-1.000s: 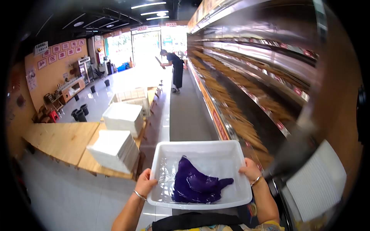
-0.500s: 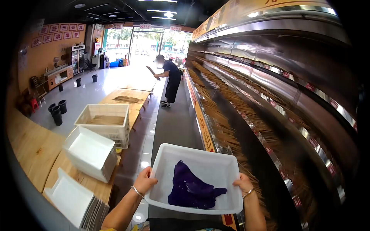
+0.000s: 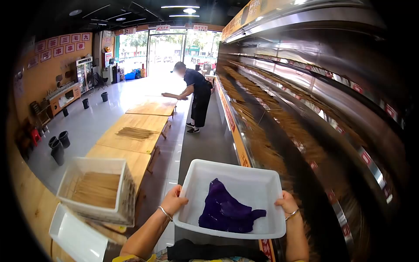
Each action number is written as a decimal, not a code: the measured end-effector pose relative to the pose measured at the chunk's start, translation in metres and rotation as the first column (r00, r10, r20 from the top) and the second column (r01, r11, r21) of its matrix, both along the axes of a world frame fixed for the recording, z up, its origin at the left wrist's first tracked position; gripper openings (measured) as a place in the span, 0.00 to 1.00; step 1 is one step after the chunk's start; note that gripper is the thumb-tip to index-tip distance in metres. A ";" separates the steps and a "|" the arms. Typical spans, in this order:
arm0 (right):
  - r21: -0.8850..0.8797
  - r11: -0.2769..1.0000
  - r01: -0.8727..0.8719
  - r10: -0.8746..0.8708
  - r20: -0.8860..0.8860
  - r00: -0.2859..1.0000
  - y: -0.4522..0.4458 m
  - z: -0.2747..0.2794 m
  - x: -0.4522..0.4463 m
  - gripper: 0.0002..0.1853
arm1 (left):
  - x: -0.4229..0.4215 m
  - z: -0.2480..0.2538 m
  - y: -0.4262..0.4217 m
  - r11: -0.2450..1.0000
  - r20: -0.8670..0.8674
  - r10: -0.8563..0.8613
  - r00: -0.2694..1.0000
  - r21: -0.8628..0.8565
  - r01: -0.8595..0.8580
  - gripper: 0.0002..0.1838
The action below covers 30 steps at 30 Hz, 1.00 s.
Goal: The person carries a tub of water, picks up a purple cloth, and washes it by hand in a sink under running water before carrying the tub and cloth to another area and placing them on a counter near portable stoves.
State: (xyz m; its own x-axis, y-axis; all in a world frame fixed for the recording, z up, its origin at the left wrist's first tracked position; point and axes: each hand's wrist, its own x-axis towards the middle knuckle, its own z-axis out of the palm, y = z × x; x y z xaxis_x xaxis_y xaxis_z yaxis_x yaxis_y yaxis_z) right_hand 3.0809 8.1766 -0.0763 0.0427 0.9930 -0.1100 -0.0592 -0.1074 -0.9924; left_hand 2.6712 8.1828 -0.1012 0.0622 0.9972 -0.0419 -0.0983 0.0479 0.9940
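A white rectangular tub (image 3: 185,212) is held level in front of my body, gripped at both short sides. My left hand (image 3: 174,200) is closed on its left rim, thumb over the edge. On the opposite rim, my right hand (image 3: 287,203) is closed in the same way. Inside the tub lies a crumpled, wet-looking purple cloth (image 3: 229,209). Each wrist wears a silver bangle.
Wooden tables (image 3: 124,150) run along the left, bearing a white crate (image 3: 124,192) of sticks, white trays (image 3: 78,233) and loose sticks (image 3: 134,132). Long shelves of sticks (image 3: 262,144) line the right. Ahead, a person in dark clothes (image 3: 198,96) leans over a table.
The view has moved forward along the aisle, so the crate and trays appear nearer at lower left. The other person has lowered their arms to the table. My hands still hold the tub.
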 end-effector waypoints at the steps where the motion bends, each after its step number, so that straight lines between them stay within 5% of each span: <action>1: -0.009 1.000 0.015 -0.015 0.000 1.000 0.033 -0.003 0.000 0.18 | 0.000 -0.001 0.034 1.000 0.012 0.000 1.000 0.004 0.000 0.11; 6: -0.012 0.994 0.108 -0.106 0.114 0.988 0.185 -0.004 -0.015 0.18 | -0.011 0.003 0.213 0.999 0.000 -0.053 0.999 0.001 0.053 0.11; 8: 0.011 0.993 0.121 -0.121 0.001 0.993 0.249 -0.004 -0.013 0.18 | -0.011 0.012 0.283 0.996 -0.007 -0.087 0.996 0.007 0.087 0.11; 24: 0.046 0.981 0.187 -0.183 -0.088 0.979 0.748 0.023 -0.028 0.15 | 0.002 0.016 0.829 0.987 -0.038 -0.156 0.987 0.041 0.157 0.10; 30: 0.052 0.981 0.186 -0.187 0.006 0.982 0.957 0.013 -0.002 0.16 | 0.007 0.023 1.035 0.979 -0.060 -0.196 0.979 0.048 0.199 0.10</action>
